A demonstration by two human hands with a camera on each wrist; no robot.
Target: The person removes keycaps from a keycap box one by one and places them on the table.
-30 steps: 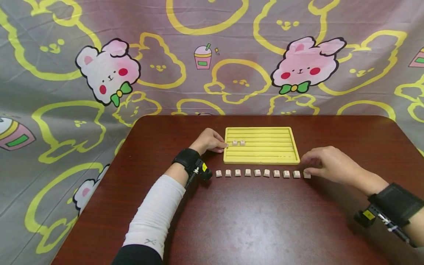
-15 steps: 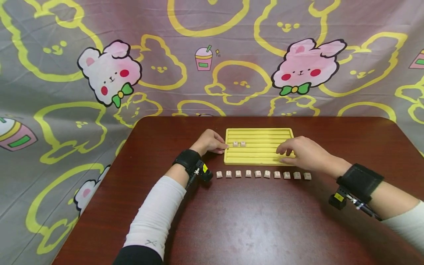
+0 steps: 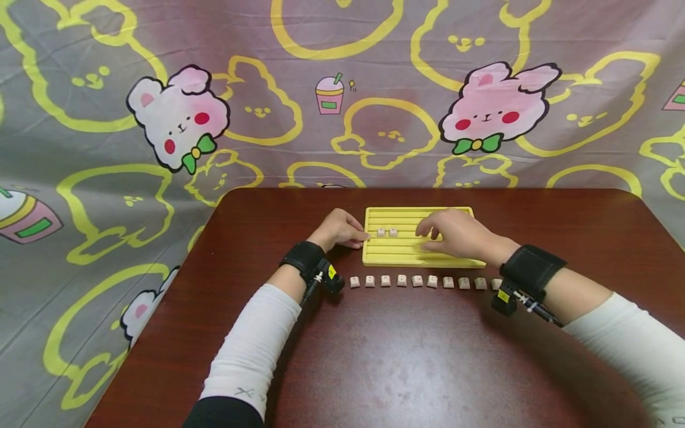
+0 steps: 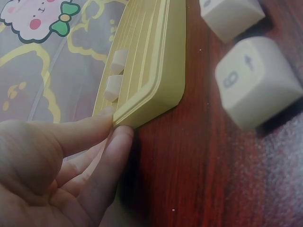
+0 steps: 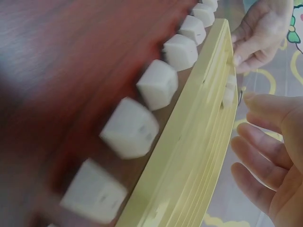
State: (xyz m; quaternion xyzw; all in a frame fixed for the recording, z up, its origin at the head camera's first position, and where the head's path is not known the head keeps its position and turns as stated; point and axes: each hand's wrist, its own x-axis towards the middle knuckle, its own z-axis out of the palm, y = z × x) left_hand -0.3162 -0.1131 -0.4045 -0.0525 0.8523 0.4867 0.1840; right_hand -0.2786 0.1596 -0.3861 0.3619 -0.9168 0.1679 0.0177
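A yellow ridged tray (image 3: 396,261) lies on the table. My left hand (image 3: 341,229) pinches its left edge; in the left wrist view the thumb and a finger meet at the tray's corner. Two pale keycaps (image 3: 393,232) sit side by side on one ridge near that end. Over the tray's right half hovers my right hand (image 3: 457,233), fingers loosely bent. In the right wrist view no keycap shows between its fingertips. A row of several keycaps (image 3: 401,280) stands on the table along the tray's near side; the rightmost is partly hidden by the right wrist's camera.
The dark reddish-brown table (image 3: 396,356) has rounded far corners. Behind it hangs a grey curtain (image 3: 374,154) printed with cartoon rabbits and yellow outlines. Both wrists wear black straps with small cameras.
My right hand has left the rightmost keycap of the row and moved left over the tray. The row still holds its keycaps. My left hand has stayed on the tray's edge.
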